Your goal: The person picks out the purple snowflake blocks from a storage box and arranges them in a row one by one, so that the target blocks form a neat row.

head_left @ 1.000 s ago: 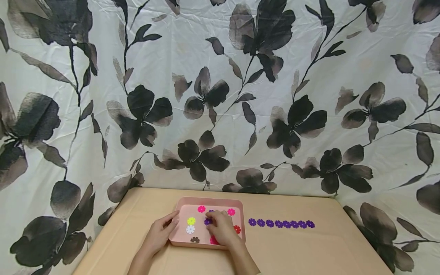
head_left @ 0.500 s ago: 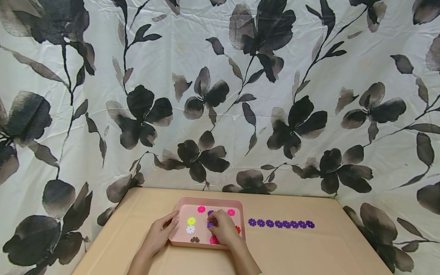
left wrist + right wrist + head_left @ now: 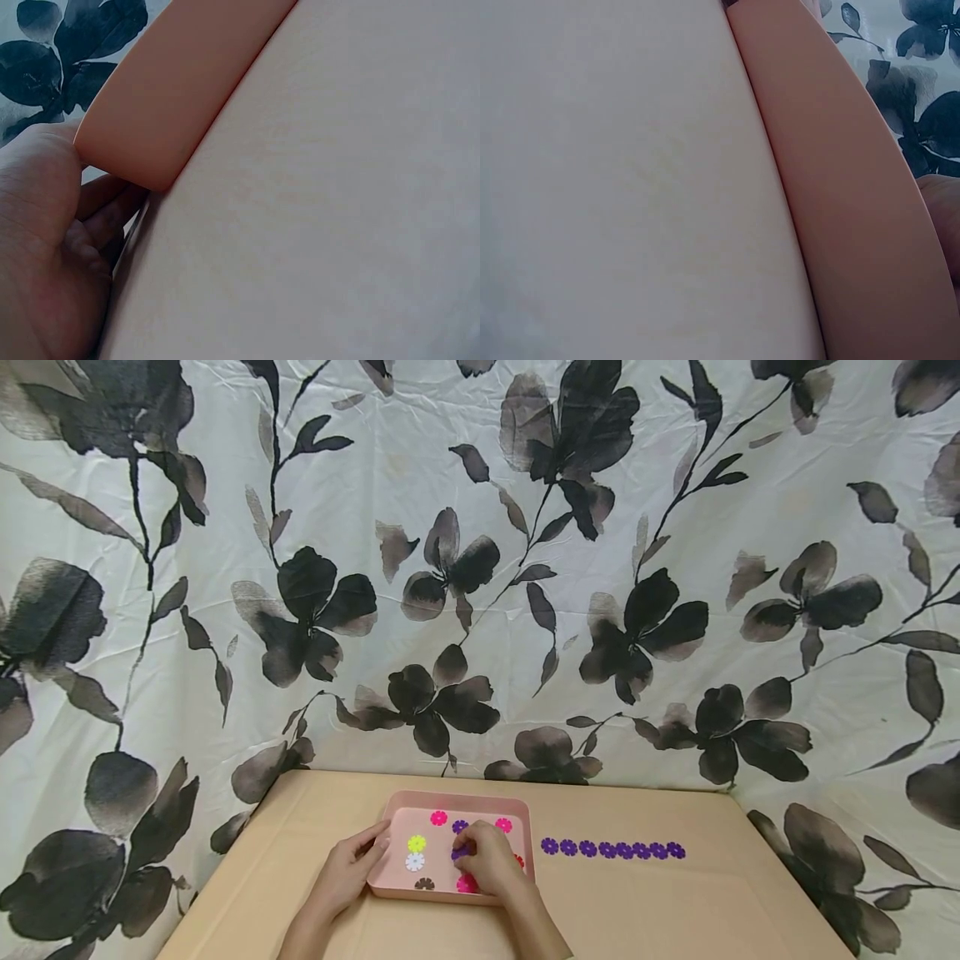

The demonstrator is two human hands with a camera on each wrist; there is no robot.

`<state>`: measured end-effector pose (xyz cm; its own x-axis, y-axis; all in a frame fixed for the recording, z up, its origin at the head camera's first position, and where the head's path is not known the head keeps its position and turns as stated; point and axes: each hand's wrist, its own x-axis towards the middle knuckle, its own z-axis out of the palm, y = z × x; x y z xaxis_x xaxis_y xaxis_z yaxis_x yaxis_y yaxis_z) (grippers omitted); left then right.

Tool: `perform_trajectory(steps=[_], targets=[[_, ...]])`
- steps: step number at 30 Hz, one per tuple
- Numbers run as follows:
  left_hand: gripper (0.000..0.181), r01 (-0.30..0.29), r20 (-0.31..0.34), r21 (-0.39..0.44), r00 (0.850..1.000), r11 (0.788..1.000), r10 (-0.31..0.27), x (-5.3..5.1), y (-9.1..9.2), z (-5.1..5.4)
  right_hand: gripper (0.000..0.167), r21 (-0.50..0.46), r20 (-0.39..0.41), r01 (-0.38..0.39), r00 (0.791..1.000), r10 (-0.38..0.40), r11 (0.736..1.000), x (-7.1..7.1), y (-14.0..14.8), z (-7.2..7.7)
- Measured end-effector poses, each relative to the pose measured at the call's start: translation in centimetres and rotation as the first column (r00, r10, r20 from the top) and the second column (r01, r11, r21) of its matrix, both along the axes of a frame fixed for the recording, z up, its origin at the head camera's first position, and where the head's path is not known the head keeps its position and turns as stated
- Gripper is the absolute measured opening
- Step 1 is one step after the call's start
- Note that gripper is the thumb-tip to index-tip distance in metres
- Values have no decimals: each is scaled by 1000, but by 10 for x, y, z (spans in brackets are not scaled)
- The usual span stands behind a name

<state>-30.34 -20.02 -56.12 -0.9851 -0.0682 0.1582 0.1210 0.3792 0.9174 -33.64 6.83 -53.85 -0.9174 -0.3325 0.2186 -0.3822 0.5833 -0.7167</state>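
A pink tray (image 3: 397,881) lies on the table, holding several small flower-shaped pieces. My left hand (image 3: 345,868) grips the tray's left side; in the left wrist view the thumb of the left hand (image 3: 37,225) is at the rim, other fingers lower beside the wall. Over the middle of the tray, my right hand (image 3: 491,864) pinches a purple flower piece (image 3: 457,854), partly covered by the fingers. Just beyond them lies another purple flower piece (image 3: 460,826). The right wrist view shows mostly the tray wall (image 3: 840,172), with the right hand (image 3: 941,210) at its edge.
Also in the tray are a yellow piece (image 3: 416,843), a white piece (image 3: 415,862), a brown piece (image 3: 424,884) and several pink or red ones. A row of purple flower pieces (image 3: 608,850) lies right of the tray. Floral cloth (image 3: 450,693) hangs behind the table (image 3: 637,910).
The right hand has shifted slightly right within the tray, and the far purple piece shows more fully. The left hand and the purple row stay put.
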Motion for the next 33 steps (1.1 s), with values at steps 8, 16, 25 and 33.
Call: perform_trajectory(steps=[8, 16, 25, 33], targets=[[44, 9, 5, 5, 1000, 1000, -9, 1, -3, 0, 13, -16, 74, -14, 997, 15, 1000, 3, 1, 4], [44, 18, 12, -2, 1000, 1000, -18, 3, -6, 2, 17, -3, 80, -67, 995, 67, 998, 9, -1, 7], [43, 22, 5, -5, 1000, 1000, -22, 4, -7, 3, 21, -38, 0, -14, 1000, 14, 999, 11, 11, 10], [44, 23, 7, 1, 1000, 1000, -23, 5, -7, 3, 22, -130, -63, 74, 995, -83, 989, 8, 41, 16]])
